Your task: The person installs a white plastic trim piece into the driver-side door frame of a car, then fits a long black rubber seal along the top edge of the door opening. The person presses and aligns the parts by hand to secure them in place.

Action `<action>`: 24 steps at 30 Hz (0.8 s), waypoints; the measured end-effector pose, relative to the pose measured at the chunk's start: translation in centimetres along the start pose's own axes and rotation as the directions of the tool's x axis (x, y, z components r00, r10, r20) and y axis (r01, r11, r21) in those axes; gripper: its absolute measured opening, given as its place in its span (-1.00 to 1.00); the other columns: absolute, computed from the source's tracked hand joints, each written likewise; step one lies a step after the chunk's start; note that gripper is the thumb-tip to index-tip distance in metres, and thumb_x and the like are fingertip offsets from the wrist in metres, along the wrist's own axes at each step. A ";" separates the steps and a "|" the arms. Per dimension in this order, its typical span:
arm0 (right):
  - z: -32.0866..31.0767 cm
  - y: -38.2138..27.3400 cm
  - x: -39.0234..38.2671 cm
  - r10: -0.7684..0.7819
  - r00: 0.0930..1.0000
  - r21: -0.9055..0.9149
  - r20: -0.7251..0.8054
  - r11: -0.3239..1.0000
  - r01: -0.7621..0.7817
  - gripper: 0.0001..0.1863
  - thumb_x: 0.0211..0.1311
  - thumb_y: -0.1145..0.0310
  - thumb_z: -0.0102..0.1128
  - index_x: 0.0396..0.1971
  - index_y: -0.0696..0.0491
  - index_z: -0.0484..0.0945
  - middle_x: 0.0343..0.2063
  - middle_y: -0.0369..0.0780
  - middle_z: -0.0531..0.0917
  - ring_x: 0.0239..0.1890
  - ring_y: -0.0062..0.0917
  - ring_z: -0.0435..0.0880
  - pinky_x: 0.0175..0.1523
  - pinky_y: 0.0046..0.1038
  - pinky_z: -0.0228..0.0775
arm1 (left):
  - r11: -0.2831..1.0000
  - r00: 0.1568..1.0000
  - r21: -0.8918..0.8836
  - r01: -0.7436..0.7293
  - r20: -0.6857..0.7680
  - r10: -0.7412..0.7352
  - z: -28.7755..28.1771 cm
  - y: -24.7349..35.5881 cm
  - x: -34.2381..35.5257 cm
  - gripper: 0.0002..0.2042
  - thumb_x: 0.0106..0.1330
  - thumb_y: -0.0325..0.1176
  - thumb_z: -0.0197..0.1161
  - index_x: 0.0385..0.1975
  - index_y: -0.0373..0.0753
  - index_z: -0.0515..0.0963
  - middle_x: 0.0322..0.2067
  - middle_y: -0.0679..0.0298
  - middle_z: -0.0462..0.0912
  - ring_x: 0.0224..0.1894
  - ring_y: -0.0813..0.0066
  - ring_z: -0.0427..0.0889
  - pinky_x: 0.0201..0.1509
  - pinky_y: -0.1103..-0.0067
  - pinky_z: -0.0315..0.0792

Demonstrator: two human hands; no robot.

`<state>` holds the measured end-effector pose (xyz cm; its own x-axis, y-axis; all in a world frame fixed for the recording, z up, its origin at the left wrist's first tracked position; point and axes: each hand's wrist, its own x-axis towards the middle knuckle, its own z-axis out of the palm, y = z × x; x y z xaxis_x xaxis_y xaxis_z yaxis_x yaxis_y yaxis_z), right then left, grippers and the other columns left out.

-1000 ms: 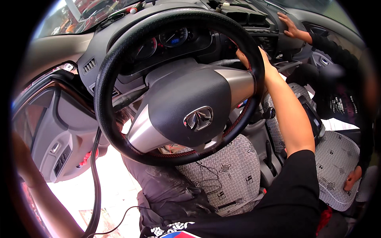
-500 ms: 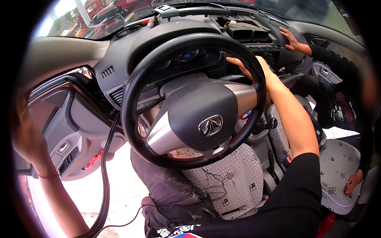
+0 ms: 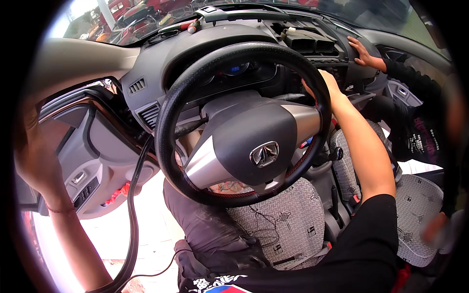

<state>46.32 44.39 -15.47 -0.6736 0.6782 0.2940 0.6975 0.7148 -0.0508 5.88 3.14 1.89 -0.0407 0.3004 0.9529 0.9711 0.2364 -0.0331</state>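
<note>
My right arm reaches past the right side of the black steering wheel [image 3: 171, 97]. Behind its rim, my right hand [image 3: 330, 83] is at the dark centre panel [image 3: 337, 73] of the dashboard; a stretched finger shows dimly through the wheel, the rest are hidden, and I see nothing held. Contact with the panel cannot be made out. My left hand [image 3: 41, 166] is raised at the far left, beside the open door [image 3: 97, 151] and the beige pillar trim [image 3: 93, 56]. Its fingers fade into the dark picture edge.
A co-worker's hand [image 3: 360, 51] rests on the dashboard's right end; their other blurred hand [image 3: 435, 228] is over the patterned passenger seat [image 3: 415, 215]. An opened dash bay with black ducts [image 3: 308, 44], a red-handled tool [image 3: 194, 27], loose trim [image 3: 234, 14] and a hanging black door seal [image 3: 133, 210] surround me.
My right hand's fingers, stretched out in sight before, are now mostly behind the wheel rim. The co-worker's lower hand has moved and blurred. The whole view has shifted slightly.
</note>
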 end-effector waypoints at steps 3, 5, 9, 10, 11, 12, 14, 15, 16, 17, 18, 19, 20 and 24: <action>-4.2 -2.7 -0.3 0.062 0.997 0.046 0.039 0.997 -0.064 -0.64 0.22 0.21 0.19 0.01 -0.10 0.66 -0.22 0.00 0.73 -0.09 -0.02 0.69 0.02 -0.13 0.51 | 0.917 0.918 0.048 0.396 -0.027 -0.395 0.3 4.0 -0.2 -0.74 0.43 -0.39 0.32 0.08 -0.21 0.65 -0.19 0.33 0.75 -0.24 0.60 0.67 -0.11 0.69 0.51; -4.7 -0.2 -0.8 0.255 0.928 0.411 -0.271 0.902 -0.128 -0.61 0.35 0.36 0.08 0.15 -0.10 0.62 -0.34 -0.10 0.75 -0.39 -0.34 0.72 -0.24 -0.35 0.49 | 0.788 0.953 -0.578 0.212 -0.056 -0.298 2.2 3.4 0.3 -0.74 0.47 -0.40 0.28 0.04 -0.42 0.58 -0.08 0.30 0.69 -0.11 0.64 0.61 0.06 0.70 0.45; -10.7 -5.8 -3.5 0.455 0.764 0.776 -0.458 0.623 0.094 -0.72 0.51 0.39 0.06 0.08 0.06 0.67 -0.60 -0.51 0.36 -0.56 -0.86 0.21 -0.45 -0.69 0.08 | 0.779 0.989 -0.612 0.138 0.044 -0.141 0.4 2.1 0.4 -0.76 0.49 -0.39 0.24 0.02 -0.39 0.51 -0.12 0.27 0.70 -0.08 0.57 0.62 0.08 0.66 0.44; -12.6 -9.4 -4.7 0.389 0.776 0.772 -0.496 0.606 0.190 -0.71 0.51 0.41 0.06 0.10 0.07 0.66 -0.57 -0.50 0.37 -0.54 -0.87 0.22 -0.46 -0.71 0.05 | 0.786 0.989 -0.600 0.148 0.073 -0.130 0.4 2.1 0.2 -0.77 0.50 -0.39 0.23 0.02 -0.37 0.49 -0.15 0.24 0.70 -0.10 0.54 0.63 0.05 0.65 0.45; -14.6 -13.7 -5.6 0.320 0.777 0.765 -0.541 0.571 0.298 -0.71 0.52 0.43 0.05 0.12 0.07 0.64 -0.53 -0.49 0.38 -0.52 -0.88 0.24 -0.48 -0.74 0.03 | 0.802 0.989 -0.579 0.147 0.094 -0.113 -0.2 1.9 0.4 -0.78 0.50 -0.39 0.23 0.01 -0.35 0.47 -0.17 0.21 0.70 -0.12 0.51 0.64 0.03 0.63 0.46; -16.4 -17.7 -6.4 0.218 0.800 0.740 -0.559 0.567 0.363 -0.71 0.51 0.43 0.07 0.11 0.07 0.64 -0.53 -0.49 0.39 -0.51 -0.88 0.26 -0.46 -0.74 0.05 | 0.835 0.988 -0.531 0.144 0.120 -0.094 -0.3 1.4 0.4 -0.77 0.49 -0.38 0.24 0.01 -0.31 0.45 -0.22 0.16 0.67 -0.19 0.42 0.66 -0.04 0.58 0.49; -19.6 -24.3 -7.6 0.013 0.803 0.677 -0.596 0.546 0.494 -0.72 0.48 0.44 0.13 0.11 0.08 0.62 -0.52 -0.48 0.42 -0.48 -0.87 0.30 -0.43 -0.74 0.10 | 0.868 0.989 -0.480 0.128 0.124 -0.078 -0.5 1.2 0.2 -0.74 0.43 -0.40 0.26 0.02 -0.29 0.44 -0.23 0.07 0.65 -0.22 0.16 0.67 -0.08 0.41 0.52; -21.2 -27.1 -7.7 -0.092 0.781 0.635 -0.618 0.527 0.565 -0.71 0.46 0.44 0.17 0.12 0.10 0.61 -0.51 -0.47 0.44 -0.47 -0.87 0.33 -0.41 -0.74 0.13 | 0.889 0.992 -0.444 0.109 0.111 -0.067 -0.7 1.2 0.3 -0.73 0.42 -0.40 0.26 0.03 -0.29 0.43 -0.21 0.05 0.65 -0.22 0.08 0.67 -0.09 0.36 0.52; -22.4 -29.9 -7.3 -0.135 0.709 0.587 -0.692 0.467 0.661 -0.71 0.42 0.44 0.22 0.09 0.09 0.62 -0.58 -0.44 0.46 -0.53 -0.84 0.35 -0.42 -0.71 0.19 | 0.922 0.992 -0.373 0.104 0.101 -0.071 -0.8 0.8 0.3 -0.73 0.41 -0.38 0.25 0.02 -0.29 0.43 -0.19 0.02 0.65 -0.20 0.03 0.67 -0.09 0.30 0.52; -23.4 -32.5 -6.7 -0.181 0.632 0.530 -0.753 0.402 0.747 -0.72 0.38 0.43 0.26 0.06 0.08 0.63 -0.64 -0.41 0.49 -0.59 -0.82 0.36 -0.43 -0.68 0.26 | 0.947 0.992 -0.302 0.112 0.091 -0.088 -0.9 0.8 0.2 -0.73 0.40 -0.37 0.24 0.01 -0.28 0.42 -0.17 -0.01 0.65 -0.17 -0.02 0.66 -0.09 0.24 0.52; -24.4 -34.8 -6.3 -0.209 0.632 0.540 -0.747 0.366 0.758 -0.65 0.36 0.34 0.32 0.10 0.08 0.59 -0.61 -0.34 0.53 -0.58 -0.79 0.44 -0.43 -0.66 0.29 | 0.934 0.985 -0.316 0.167 0.103 -0.141 -1.0 1.3 0.2 -0.73 0.40 -0.37 0.25 0.01 -0.27 0.43 -0.17 -0.01 0.64 -0.16 -0.02 0.67 -0.09 0.26 0.53; -25.2 -37.1 -6.0 -0.214 0.652 0.540 -0.728 0.408 0.736 -0.47 0.29 0.22 0.41 0.20 0.08 0.49 -0.44 -0.29 0.63 -0.59 -0.73 0.52 -0.43 -0.60 0.37 | 0.921 0.973 -0.317 0.227 0.104 -0.205 -1.5 1.7 0.3 -0.73 0.39 -0.37 0.26 0.01 -0.27 0.44 -0.16 -0.02 0.63 -0.15 -0.02 0.67 -0.09 0.27 0.55; -25.9 -39.4 -5.8 -0.185 0.668 0.534 -0.721 0.467 0.705 -0.37 0.24 0.16 0.45 0.23 0.08 0.44 -0.35 -0.25 0.64 -0.56 -0.67 0.56 -0.38 -0.54 0.43 | 0.912 0.958 -0.297 0.283 0.124 -0.257 -2.0 2.3 0.3 -0.72 0.38 -0.34 0.27 0.02 -0.25 0.44 -0.14 -0.04 0.62 -0.14 -0.04 0.67 -0.09 0.27 0.55; -24.7 -40.8 -2.0 -0.216 0.483 0.152 -0.849 0.775 0.613 -0.26 0.14 0.07 0.52 0.21 0.14 0.39 -0.19 -0.12 0.65 -0.28 -0.33 0.68 -0.09 -0.29 0.51 | 0.759 0.934 -0.557 0.338 0.099 -0.344 1.2 5.0 0.3 -0.67 0.32 -0.36 0.23 0.05 -0.26 0.44 -0.12 -0.07 0.62 -0.04 -0.10 0.62 0.02 0.16 0.50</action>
<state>25.29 9.66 9.53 -0.2680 0.0282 0.9630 0.0910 0.9958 -0.0038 10.48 5.52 1.61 -0.3949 0.2907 0.8715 0.8540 -0.2335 0.4649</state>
